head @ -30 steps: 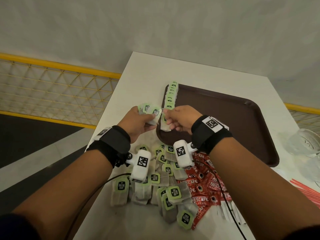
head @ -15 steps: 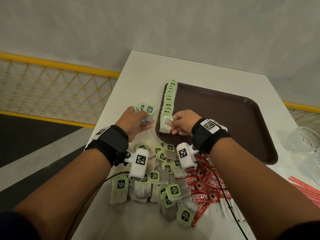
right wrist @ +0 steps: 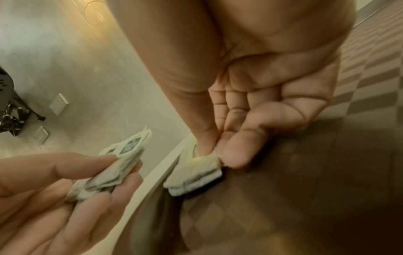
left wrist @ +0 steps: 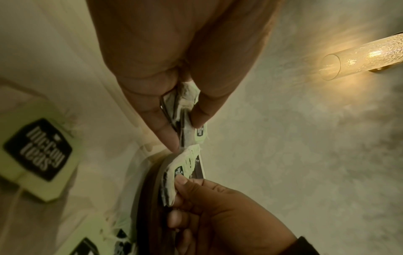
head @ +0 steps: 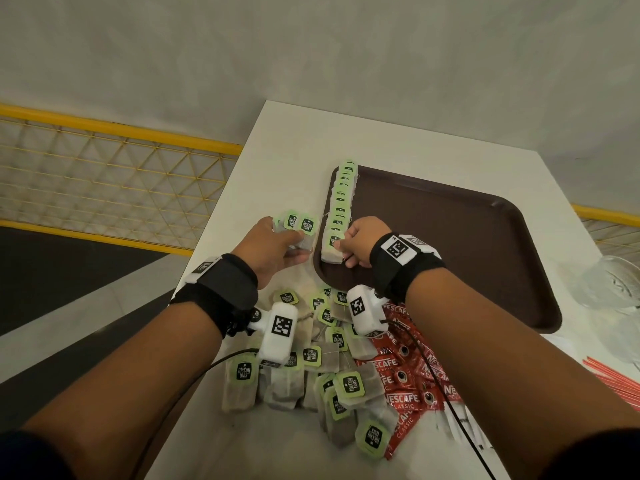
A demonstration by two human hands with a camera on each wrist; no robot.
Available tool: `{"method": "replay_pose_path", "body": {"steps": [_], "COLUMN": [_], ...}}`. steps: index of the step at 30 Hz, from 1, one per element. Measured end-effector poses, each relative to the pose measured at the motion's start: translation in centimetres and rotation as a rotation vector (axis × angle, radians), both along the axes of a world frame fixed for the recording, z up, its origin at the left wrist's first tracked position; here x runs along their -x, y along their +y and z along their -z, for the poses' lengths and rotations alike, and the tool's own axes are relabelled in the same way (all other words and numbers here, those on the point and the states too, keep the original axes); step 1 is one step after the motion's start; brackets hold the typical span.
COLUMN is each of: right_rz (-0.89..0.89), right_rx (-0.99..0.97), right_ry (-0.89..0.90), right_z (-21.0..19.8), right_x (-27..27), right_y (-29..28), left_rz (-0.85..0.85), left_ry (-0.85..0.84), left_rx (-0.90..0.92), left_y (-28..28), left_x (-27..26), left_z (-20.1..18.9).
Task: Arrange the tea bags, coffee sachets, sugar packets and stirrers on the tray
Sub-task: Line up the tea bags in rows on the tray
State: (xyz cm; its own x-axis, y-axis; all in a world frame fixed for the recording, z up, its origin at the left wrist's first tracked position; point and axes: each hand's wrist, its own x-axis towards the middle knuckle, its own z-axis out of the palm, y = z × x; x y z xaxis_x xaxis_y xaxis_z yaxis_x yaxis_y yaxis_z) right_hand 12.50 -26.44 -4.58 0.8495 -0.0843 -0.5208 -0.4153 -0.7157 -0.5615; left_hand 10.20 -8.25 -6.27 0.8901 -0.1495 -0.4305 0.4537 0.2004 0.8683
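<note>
A brown tray (head: 450,244) lies on the white table, with a row of tea bags (head: 341,199) standing along its left edge. My right hand (head: 343,249) pinches the nearest tea bag (head: 330,251) at the near end of that row; the right wrist view shows thumb and forefinger on this tea bag (right wrist: 196,172). Just left of the tray, my left hand (head: 294,245) grips a small bundle of tea bags (head: 301,226), also seen in the left wrist view as the bundle (left wrist: 185,110). Loose tea bags (head: 311,368) and red coffee sachets (head: 412,379) are piled under my wrists.
Red stirrers (head: 616,379) lie at the right table edge, with white packets (head: 460,424) beside the sachets. Clear glassware (head: 613,289) stands right of the tray. The table's left edge drops off beside a yellow railing (head: 121,133). Most of the tray floor is bare.
My right hand took a tea bag from beside the left hand's bundle and lowered it onto the near end of the row. The left hand drew slightly away to the left.
</note>
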Motion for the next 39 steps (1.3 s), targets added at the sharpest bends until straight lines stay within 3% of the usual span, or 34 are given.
{"method": "replay_pose_path", "body": {"steps": [8, 15, 18, 29, 34, 39], "right_rz": [0.058, 0.077, 0.154, 0.13, 0.092, 0.144], "right_rx": [-0.038, 0.023, -0.022, -0.038, -0.373, -0.423], "right_ry": [-0.098, -0.006, -0.056, -0.197, -0.089, -0.094], "right_z": [0.5, 0.1, 0.2, -1.2, -3.0, -2.5], "right_x": [-0.8, -1.4, -1.6, -1.1, 1.2, 1.6], "right_y": [-0.7, -0.1, 0.0, -0.2, 0.9, 0.7], "left_rz": [0.012, 0.004, 0.006, 0.022, 0.075, 0.077], "left_ry": [-0.003, 0.006, 0.001, 0.008, -0.055, -0.059], "left_rx": [0.008, 0.004, 0.008, 0.049, 0.034, 0.03], "left_y": [-0.2, -0.2, -0.2, -0.1, -0.4, -0.9], "left_x": [0.0, -0.1, -0.3, -0.2, -0.1, 0.0], "left_z": [-0.2, -0.1, -0.1, -0.2, -0.3, -0.7]}}
